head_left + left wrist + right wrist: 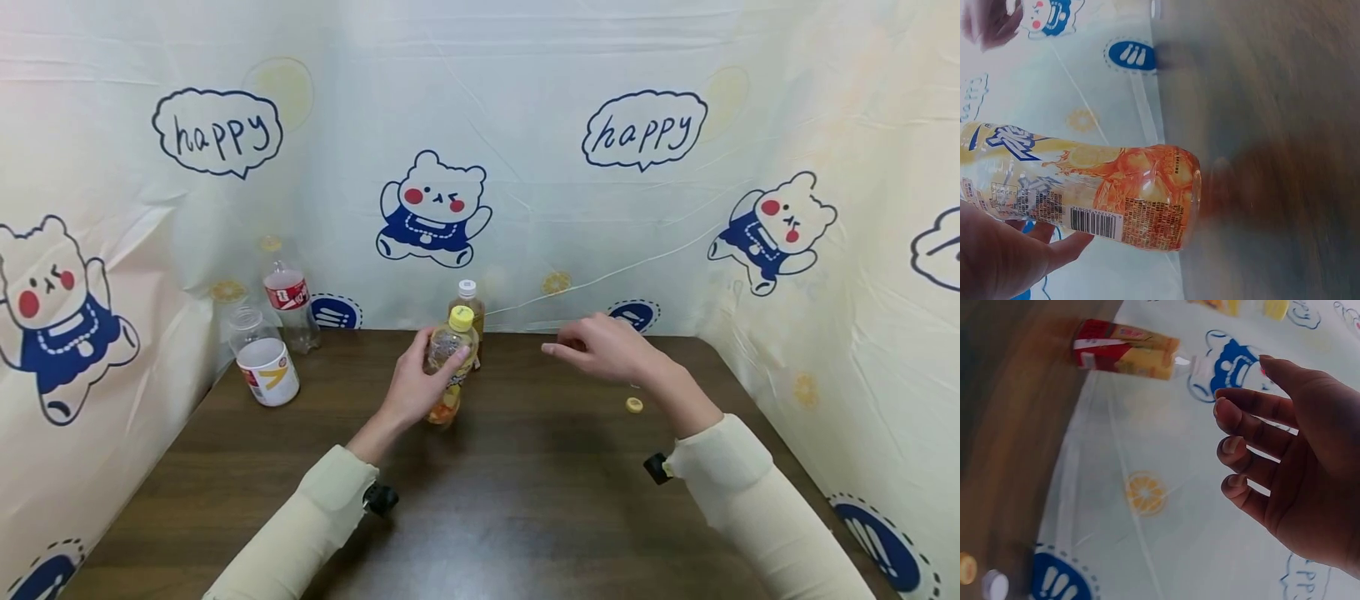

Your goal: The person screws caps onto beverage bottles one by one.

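My left hand [420, 379] grips a yellow-capped drink bottle [444, 408] around its upper part, thumb across the front. In the left wrist view the yellow and orange label and barcode of this bottle [1129, 194] show; whether its base touches the table I cannot tell. Just behind it stands a white-capped bottle [467, 290], partly hidden, whose red and yellow label shows in the right wrist view. My right hand [603, 348] hovers above the table, fingers loosely bent and holding nothing. A yellow cap [967, 569] and a white cap [995, 585] lie on the table near it.
At the back left stand a clear jar with a white label [268, 371] and a clear bottle with a red label [288, 296]. A printed curtain [525, 208] encloses the brown wooden table [510, 500] at the back and sides.
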Available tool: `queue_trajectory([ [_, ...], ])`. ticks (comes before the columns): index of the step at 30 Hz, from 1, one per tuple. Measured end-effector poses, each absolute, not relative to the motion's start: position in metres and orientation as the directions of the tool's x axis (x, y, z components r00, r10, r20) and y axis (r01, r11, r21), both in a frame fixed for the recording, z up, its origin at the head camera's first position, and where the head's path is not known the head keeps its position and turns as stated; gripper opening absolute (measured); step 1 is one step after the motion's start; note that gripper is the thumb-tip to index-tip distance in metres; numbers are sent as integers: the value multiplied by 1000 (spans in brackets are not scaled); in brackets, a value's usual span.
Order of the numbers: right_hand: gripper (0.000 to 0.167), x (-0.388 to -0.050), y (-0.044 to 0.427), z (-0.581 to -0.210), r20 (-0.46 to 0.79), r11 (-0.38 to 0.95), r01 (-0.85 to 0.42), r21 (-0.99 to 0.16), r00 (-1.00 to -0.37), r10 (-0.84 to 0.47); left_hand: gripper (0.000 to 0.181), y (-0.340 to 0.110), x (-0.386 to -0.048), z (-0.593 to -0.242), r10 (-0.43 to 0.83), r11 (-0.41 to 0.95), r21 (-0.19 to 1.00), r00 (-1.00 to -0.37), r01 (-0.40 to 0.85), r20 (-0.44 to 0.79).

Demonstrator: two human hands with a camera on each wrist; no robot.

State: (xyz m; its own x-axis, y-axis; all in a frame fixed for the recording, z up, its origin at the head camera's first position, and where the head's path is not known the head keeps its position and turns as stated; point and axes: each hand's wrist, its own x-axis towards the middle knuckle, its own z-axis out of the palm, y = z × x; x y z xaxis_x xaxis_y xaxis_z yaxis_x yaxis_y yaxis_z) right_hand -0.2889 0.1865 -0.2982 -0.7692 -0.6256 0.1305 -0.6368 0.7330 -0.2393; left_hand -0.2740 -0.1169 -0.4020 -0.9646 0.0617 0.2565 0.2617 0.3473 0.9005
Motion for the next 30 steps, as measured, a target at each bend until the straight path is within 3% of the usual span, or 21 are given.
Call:
queue_trajectory([
  [6,24,-291,208,-321,93,774,-593,-221,-803,-589,71,-133,-283,-403,17,331,913,-969,238,247],
  [17,31,-300,245,-362,37,832,-520,-191,-851,-523,73,-150,-306,-407,-80,281,934,-964,222,254],
  [30,33,-306,265,-383,-9,840,-480,-254,-867,-498,86,-155,-341,-410,-125,172,979,-983,111,134],
])
